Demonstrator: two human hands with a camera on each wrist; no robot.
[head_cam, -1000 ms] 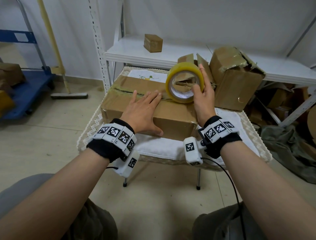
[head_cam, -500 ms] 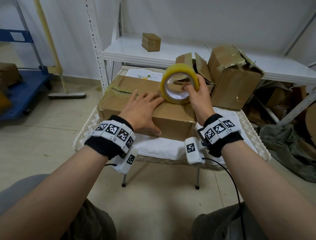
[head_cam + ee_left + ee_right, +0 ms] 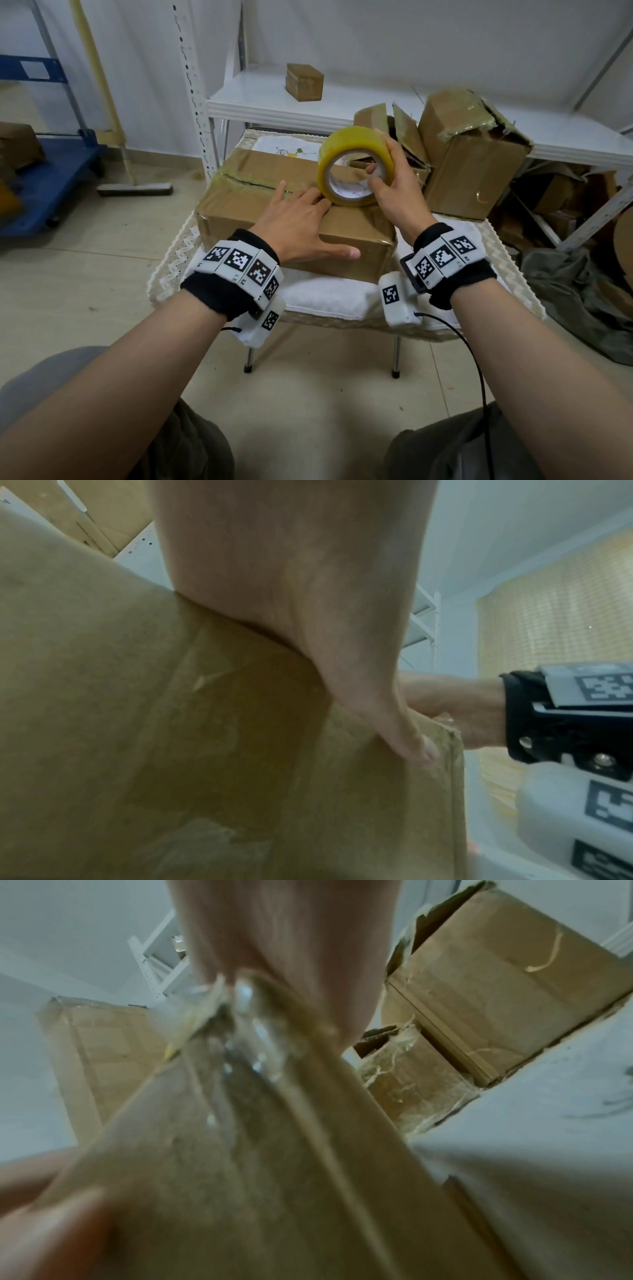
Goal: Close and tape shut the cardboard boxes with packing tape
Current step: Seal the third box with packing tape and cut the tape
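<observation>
Pressing flat, fingers spread, the left hand [image 3: 297, 226] pins the closed flaps of the cardboard box [image 3: 274, 192] on the small table [image 3: 479, 246]. The right hand [image 3: 394, 192] grips the glossy yellow tape roll [image 3: 354, 164], standing it on edge atop the matte box, apparently ready to feed tape along the seam.

Close to the lens, the right hand [image 3: 284, 934] reaches in from twelve o'clock and grips a blurred roll of packing tape [image 3: 260, 1150] that fills the centre down to six o'clock. A torn cardboard box [image 3: 514, 988] stands at two o'clock, a smaller crumpled box [image 3: 411, 1085] just beneath it, and another box [image 3: 103, 1053] at nine o'clock.
</observation>
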